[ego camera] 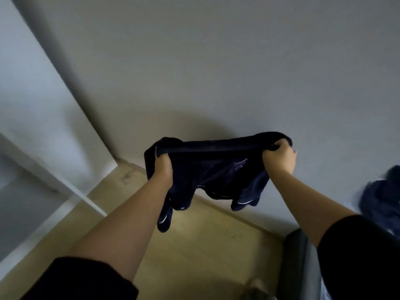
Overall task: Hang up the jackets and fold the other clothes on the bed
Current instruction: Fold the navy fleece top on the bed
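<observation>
Between the two grips, dark navy fabric shorts [213, 169] are hanging stretched by the waistband, likely for folding. The left hand [163, 166] and right hand [280, 158] are each clutching an end, well above the beige floor [205, 245].

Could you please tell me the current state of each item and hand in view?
dark navy shorts: held up in the air, waistband stretched between both hands, legs hanging.
left hand: grips one waistband end.
right hand: grips the other end.
blue clothes: crumpled heap at right edge, blurred.
</observation>
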The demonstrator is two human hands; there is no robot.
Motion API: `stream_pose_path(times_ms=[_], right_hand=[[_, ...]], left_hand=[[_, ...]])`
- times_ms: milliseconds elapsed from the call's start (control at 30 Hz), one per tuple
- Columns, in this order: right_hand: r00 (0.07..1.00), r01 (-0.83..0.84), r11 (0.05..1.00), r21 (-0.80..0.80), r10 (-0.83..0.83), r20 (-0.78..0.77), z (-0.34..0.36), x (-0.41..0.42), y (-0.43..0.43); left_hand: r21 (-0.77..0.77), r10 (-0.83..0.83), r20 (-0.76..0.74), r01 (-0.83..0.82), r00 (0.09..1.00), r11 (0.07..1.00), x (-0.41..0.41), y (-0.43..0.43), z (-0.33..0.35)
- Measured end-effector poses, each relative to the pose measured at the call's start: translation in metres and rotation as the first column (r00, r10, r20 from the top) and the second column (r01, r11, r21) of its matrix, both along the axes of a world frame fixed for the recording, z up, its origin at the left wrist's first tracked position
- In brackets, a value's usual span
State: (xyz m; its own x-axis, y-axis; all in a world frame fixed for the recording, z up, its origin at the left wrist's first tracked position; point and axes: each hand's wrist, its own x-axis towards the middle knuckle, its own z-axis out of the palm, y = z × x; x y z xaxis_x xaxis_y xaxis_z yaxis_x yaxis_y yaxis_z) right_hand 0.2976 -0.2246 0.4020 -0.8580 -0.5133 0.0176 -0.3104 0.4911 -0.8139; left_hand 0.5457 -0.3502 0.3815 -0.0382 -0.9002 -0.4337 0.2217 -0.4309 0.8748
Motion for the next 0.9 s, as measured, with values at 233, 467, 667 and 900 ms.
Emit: stream_pose_path(times_ms=[233,467,667,900], right_hand=[[0.935,0.276,0.96,-0.034,-0.261,0.24,0.005,0.033,0.077],[0.95,0.303,0.952,0.042,-0.305,0.06,0.032,0.015,0.191],[0.898,0.44,0.898,-0.003,-0.439,0.003,0.033,0.017,0.302],[0.821,0.563,0.825,-0.056,-0.565,-0.08,0.044,0.003,0.451]], left_hand=[[0.155,-0.153,-0.122,0.171,0.981,0.973,0.001,0.05,0.002],[-0.014,-0.341,0.169,0.348,0.925,0.937,-0.022,0.122,-0.001],[-0.057,-0.294,0.224,0.313,0.929,0.948,-0.06,0.224,0.009],[-0.163,-0.387,0.306,0.448,0.87,0.879,-0.1,0.354,0.019]])
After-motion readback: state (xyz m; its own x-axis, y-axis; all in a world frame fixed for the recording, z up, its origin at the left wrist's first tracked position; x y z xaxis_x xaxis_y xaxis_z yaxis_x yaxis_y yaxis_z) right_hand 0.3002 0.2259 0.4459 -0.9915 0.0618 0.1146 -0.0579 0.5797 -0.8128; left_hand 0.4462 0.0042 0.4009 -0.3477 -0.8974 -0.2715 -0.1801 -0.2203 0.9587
